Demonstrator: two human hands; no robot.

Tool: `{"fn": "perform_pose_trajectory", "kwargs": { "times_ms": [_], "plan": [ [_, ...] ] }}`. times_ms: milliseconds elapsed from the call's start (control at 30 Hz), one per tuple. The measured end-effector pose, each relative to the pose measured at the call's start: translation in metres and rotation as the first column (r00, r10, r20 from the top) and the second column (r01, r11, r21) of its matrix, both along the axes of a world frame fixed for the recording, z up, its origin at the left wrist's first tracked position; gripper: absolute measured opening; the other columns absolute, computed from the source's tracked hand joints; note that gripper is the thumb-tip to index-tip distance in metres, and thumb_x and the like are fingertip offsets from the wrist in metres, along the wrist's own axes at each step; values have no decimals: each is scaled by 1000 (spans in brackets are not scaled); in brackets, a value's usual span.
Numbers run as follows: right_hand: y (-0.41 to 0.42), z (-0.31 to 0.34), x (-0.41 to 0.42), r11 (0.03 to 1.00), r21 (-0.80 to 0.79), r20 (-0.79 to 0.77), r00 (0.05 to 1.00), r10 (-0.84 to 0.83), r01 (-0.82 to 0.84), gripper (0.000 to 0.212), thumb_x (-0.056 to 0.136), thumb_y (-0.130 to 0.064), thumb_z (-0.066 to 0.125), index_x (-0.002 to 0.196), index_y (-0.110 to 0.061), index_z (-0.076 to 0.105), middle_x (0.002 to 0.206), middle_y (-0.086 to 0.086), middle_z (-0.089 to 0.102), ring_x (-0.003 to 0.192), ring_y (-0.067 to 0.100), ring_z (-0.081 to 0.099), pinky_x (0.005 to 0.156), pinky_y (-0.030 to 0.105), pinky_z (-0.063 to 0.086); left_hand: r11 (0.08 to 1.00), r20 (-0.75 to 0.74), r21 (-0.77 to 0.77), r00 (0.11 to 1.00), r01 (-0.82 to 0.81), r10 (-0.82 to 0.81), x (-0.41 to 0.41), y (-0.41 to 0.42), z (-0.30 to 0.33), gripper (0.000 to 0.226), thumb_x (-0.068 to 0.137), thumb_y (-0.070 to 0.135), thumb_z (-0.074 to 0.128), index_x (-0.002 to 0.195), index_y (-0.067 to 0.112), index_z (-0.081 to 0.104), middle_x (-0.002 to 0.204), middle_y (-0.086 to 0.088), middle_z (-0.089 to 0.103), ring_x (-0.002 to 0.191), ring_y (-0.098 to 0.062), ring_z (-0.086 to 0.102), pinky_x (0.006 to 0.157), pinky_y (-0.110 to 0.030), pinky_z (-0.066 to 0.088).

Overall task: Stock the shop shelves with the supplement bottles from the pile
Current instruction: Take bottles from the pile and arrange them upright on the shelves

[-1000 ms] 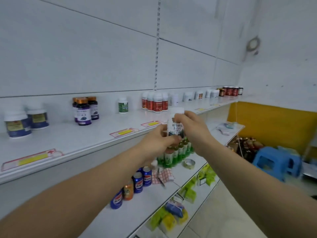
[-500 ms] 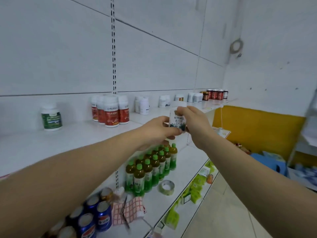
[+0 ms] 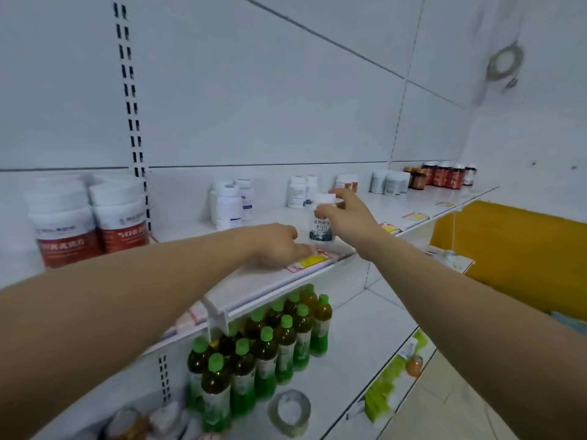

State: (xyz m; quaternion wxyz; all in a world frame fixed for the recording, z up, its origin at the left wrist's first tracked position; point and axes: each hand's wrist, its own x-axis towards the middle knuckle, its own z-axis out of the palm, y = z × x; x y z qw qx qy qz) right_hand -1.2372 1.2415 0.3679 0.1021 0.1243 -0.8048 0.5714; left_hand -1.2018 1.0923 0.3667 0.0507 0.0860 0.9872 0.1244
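Observation:
A small white supplement bottle (image 3: 321, 228) with a blue-patterned label stands on the front part of the upper shelf (image 3: 413, 201). My right hand (image 3: 344, 215) grips it around the cap and upper body. My left hand (image 3: 276, 246) rests on the shelf's front edge just left of the bottle, fingers curled by a yellow price tag (image 3: 309, 261), holding nothing. Several white supplement bottles (image 3: 230, 206) stand further back on the same shelf.
Red-labelled white jars (image 3: 92, 220) stand at the left, dark red bottles (image 3: 444, 174) at the far right end. The lower shelf holds green-capped drink bottles (image 3: 270, 344) and a tape roll (image 3: 290, 411). A yellow panel (image 3: 508, 249) is at the right.
The view has shifted right along the shelf. The bottle held in both hands in the air now stands on the upper shelf, and my left hand has let go and dropped to the shelf edge.

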Motion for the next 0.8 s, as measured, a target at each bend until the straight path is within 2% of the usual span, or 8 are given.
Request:
{"fn": "perform_pose_trajectory", "kwargs": {
  "times_ms": [133,300,367,500,800],
  "plan": [
    [26,-7,-79,987,102,-25,991,130,-127,54,90,-20,60,138,-24,37,104,-3,55,90,11,57,80,28,46,988,-24,-74,991,-133,132,-58,29,-13,79,89,70,25,150,20,17,158,-6,15,144,-25,17,116,-42,16],
    [44,-3,-156,930,247,-35,957,288,-271,50,94,-22,56,140,-23,37,119,0,53,98,15,54,79,26,42,945,49,-116,948,-306,313,-94,49,-20,77,86,74,22,150,34,9,160,1,0,146,-27,-1,115,-54,2],
    [43,-2,-180,910,284,-40,944,326,-302,52,93,-21,56,141,-20,36,127,5,54,101,18,55,82,26,43,935,56,-115,937,-336,344,-95,51,-21,72,88,72,22,150,37,9,159,6,-1,146,-22,-2,115,-55,0],
    [42,0,-213,871,369,-39,931,364,-325,56,96,-22,52,146,-19,28,139,7,48,122,24,49,88,24,36,921,57,-118,923,-371,380,-97,53,-21,69,89,69,27,149,40,8,159,10,-1,146,-17,-4,114,-56,-2],
    [35,-1,-241,841,415,-54,913,404,-347,54,94,-20,51,145,-15,33,135,8,50,120,25,49,91,28,38,914,93,-74,910,-398,403,-98,54,-18,66,90,65,33,148,42,10,158,13,-2,146,-11,-5,116,-52,-4]
  ]
}}
